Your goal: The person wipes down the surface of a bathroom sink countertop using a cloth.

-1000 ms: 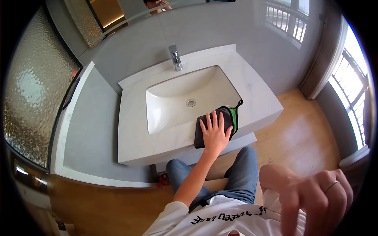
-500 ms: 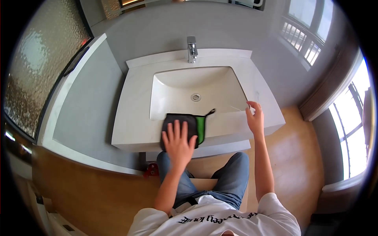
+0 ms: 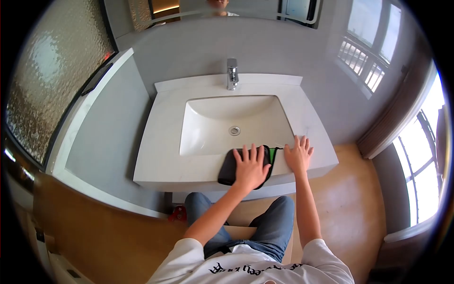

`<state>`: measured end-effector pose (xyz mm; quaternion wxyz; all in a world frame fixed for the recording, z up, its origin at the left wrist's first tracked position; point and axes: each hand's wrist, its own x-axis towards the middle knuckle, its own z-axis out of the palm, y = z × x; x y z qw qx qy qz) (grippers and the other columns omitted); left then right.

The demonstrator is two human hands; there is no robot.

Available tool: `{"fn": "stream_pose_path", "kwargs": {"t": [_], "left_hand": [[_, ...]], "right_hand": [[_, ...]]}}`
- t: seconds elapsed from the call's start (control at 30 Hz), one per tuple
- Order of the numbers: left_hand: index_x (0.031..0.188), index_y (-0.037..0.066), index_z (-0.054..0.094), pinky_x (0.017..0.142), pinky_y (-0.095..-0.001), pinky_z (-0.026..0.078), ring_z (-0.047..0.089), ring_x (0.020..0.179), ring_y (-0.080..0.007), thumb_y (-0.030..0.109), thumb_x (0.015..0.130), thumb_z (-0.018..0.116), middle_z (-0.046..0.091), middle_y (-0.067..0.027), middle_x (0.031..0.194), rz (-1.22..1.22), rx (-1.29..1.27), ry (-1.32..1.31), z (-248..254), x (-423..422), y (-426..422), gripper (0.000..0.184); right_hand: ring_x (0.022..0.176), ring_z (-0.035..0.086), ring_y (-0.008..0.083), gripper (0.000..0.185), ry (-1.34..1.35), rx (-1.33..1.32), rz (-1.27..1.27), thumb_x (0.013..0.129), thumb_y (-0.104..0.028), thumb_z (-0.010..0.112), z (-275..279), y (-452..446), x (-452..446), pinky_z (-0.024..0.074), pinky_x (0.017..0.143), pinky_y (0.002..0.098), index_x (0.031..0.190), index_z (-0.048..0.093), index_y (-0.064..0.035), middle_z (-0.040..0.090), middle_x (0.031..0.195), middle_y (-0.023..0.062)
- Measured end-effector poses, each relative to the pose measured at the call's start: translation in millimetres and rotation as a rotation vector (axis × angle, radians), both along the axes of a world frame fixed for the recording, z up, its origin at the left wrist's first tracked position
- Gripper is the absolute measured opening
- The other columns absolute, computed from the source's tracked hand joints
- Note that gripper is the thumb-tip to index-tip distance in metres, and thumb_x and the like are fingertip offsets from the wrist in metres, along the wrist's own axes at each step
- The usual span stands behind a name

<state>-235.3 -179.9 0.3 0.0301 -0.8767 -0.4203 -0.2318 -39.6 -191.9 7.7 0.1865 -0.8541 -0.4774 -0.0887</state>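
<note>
A folded cloth [image 3: 228, 171], dark grey with a black border and a green strip, lies on the front ledge of the white countertop [image 3: 158, 137]. My left hand [image 3: 250, 165] rests flat on top of it with the fingers spread, covering much of its right half. To the right of the cloth, my right hand [image 3: 298, 155] lies palm down on the counter near the front right corner of the sink basin [image 3: 213, 113], its fingers apart. The thin loop at the cloth's corner reaches close to that hand; whether they touch I cannot tell.
A chrome faucet [image 3: 232, 75] stands behind the basin, with a round drain [image 3: 234, 130] at the bottom. A grey half wall [image 3: 106, 128] borders the left side. Across the back wall runs a mirror [image 3: 255, 10]. The window [image 3: 418, 161] is on the right.
My left hand and the cloth beneath it have slid to the right along the front ledge. My right hand has come down flat onto the counter from a raised, curled position. The view has tilted up.
</note>
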Motion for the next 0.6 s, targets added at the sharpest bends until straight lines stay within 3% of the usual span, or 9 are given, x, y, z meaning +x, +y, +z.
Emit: {"fn": "stream_pose_path", "kwargs": {"t": [0.1, 0.27, 0.43, 0.6], "left_hand": [[0.143, 0.002, 0.039, 0.104, -0.0699, 0.023, 0.037, 0.131, -0.0462, 0.043, 0.093, 0.052, 0.042, -0.0232, 0.144, -0.055, 0.007, -0.027, -2, 38, -9, 0.066], [0.142, 0.010, 0.046, 0.105, -0.0686, 0.023, 0.033, 0.135, -0.0456, 0.045, 0.090, 0.058, 0.040, -0.0175, 0.148, -0.085, 0.031, -0.090, -8, 22, -20, 0.064], [0.138, 0.012, 0.051, 0.107, -0.0632, 0.026, 0.038, 0.134, -0.0407, 0.045, 0.087, 0.062, 0.045, -0.0138, 0.145, -0.032, 0.037, -0.137, 3, -34, -34, 0.062], [0.138, 0.012, 0.050, 0.109, -0.0604, 0.025, 0.035, 0.136, -0.0395, 0.043, 0.088, 0.060, 0.043, -0.0133, 0.147, 0.204, 0.007, -0.120, -2, -134, -27, 0.060]], "right_hand": [[0.140, 0.030, 0.0382, 0.060, 0.001, 0.019, -0.021, 0.090, -0.040, 0.053, -1, 0, 2, 0.0201, 0.113, 0.0564, 0.138, 0.046, -0.0061, 0.039, 0.147, 0.0241], [0.141, 0.030, 0.0365, 0.059, 0.026, 0.037, -0.019, 0.089, -0.041, 0.053, -4, 0, 1, 0.0198, 0.114, 0.0546, 0.138, 0.047, -0.0073, 0.038, 0.148, 0.0228], [0.141, 0.029, 0.0354, 0.059, 0.019, 0.028, -0.010, 0.089, -0.041, 0.053, -4, -1, 1, 0.0191, 0.115, 0.0537, 0.139, 0.047, -0.0089, 0.037, 0.149, 0.0215], [0.143, 0.027, 0.0350, 0.059, 0.033, 0.003, 0.000, 0.090, -0.041, 0.052, -3, -2, 3, 0.0191, 0.115, 0.0535, 0.140, 0.046, -0.0096, 0.036, 0.150, 0.0208]]}}
